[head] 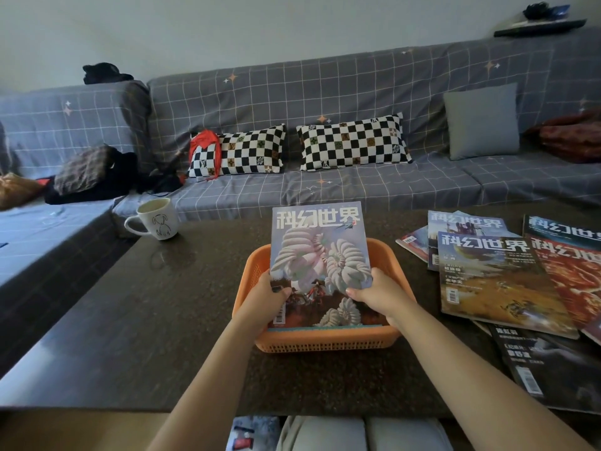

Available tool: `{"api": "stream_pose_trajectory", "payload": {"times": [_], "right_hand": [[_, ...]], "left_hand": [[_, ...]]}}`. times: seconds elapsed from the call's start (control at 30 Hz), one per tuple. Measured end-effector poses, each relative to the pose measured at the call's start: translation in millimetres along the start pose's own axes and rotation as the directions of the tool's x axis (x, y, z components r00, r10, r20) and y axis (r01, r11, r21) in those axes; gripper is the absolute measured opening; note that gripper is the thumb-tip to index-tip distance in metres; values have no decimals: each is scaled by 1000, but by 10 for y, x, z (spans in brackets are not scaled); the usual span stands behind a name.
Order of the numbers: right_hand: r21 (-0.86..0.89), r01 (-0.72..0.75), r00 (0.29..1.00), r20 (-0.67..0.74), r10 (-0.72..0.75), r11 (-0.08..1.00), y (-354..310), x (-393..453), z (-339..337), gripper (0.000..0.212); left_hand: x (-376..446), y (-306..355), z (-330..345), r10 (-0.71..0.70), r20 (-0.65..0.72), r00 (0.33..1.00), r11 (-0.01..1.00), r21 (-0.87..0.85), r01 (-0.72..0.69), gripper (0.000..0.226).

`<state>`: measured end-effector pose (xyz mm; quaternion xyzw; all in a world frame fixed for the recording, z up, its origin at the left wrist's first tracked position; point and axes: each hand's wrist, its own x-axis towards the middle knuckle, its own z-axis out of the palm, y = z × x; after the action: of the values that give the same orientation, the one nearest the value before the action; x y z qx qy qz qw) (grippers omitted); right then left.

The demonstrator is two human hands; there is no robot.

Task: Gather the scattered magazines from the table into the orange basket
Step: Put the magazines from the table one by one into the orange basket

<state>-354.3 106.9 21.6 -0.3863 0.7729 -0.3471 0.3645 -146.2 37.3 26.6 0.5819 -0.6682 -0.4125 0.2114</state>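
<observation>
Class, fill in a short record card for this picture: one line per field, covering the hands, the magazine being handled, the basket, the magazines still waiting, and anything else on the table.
left hand: grips the held magazine's left edge
right hand: grips its right edge
held magazine: near end down inside the basket, far end tilted up above the far rim
orange basket: on the dark table, straight in front of the person
magazines left: overlapping pile on the table, right of the basket
mug: white, dog drawing, far left part of the table
</observation>
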Motion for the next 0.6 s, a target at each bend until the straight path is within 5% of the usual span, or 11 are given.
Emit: {"api": "stream_pose_trajectory", "payload": {"times": [0.2,0.33,0.43,0.6], "right_hand": [[3,30,999,-20,-30,1000,-28,-53,-16,56],[-9,192,972,-138,-191,981,-40,-192,-109,64],[65,280,943,-205,-261,958,-2,-290,-294,61],[95,308,907,-328,-262,947,196,-402,-727,44]], "left_hand": [[-119,80,13,50,-42,998,999,-18,-51,64],[-297,188,147,263,-139,955,965,60,-257,72],[-383,386,349,411,-140,901,912,51,-408,61],[-426,833,861,468,-71,881,877,-87,-473,37]]}}
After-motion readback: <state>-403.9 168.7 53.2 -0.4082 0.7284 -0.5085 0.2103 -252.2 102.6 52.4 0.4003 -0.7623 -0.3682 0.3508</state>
